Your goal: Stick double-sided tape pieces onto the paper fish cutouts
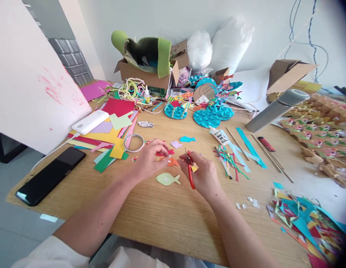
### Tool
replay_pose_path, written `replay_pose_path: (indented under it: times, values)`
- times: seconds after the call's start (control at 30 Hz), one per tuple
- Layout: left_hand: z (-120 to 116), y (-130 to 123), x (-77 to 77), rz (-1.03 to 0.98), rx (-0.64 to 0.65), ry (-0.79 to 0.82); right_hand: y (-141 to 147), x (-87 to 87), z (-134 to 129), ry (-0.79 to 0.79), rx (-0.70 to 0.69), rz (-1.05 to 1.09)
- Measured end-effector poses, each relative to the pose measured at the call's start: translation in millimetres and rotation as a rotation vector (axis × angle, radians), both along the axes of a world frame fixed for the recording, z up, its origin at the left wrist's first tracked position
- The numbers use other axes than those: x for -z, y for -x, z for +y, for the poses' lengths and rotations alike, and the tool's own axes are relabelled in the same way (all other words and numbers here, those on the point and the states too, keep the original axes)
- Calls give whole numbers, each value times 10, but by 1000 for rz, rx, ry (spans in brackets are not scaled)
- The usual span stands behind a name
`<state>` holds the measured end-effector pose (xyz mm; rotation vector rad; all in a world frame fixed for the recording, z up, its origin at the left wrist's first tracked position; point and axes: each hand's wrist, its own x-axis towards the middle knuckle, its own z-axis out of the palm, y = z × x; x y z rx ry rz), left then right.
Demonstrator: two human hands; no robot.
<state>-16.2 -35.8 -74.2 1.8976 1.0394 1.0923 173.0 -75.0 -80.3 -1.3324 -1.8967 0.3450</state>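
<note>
A white sleeve (60, 253) rings the left arm (99, 214). The left hand (150, 159) curls narrowly, any hold impossible to tell; the right hand (205, 176) grips scissors (191, 175) near a green fish (166, 179).

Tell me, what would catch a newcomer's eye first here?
Probably the red-handled scissors in the right hand, over a wooden table scattered with bright paper. A pale green paper fish lies left of them. At the back, a large green object rests on a cardboard box, left of two puffy white bundles.
</note>
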Motion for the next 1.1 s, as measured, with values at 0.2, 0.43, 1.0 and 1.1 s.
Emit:
replay_pose_path:
  times: [0.2, 0.43, 1.0, 1.1]
  values:
    - [-103, -76, 32, 225, 60, -205, 33, -18, 2, -9, -110, -106]
    - [-85, -61, 99, 262, 96, -218, 28, 11, 1, 50, -115, -169]
    - [46, -106, 0, -350, 183, 671, 9, 15, 19, -8, 46, -2]
    - [125, -147, -104, -439, 167, 766, -28, -4, 36, -20, 128, 114]
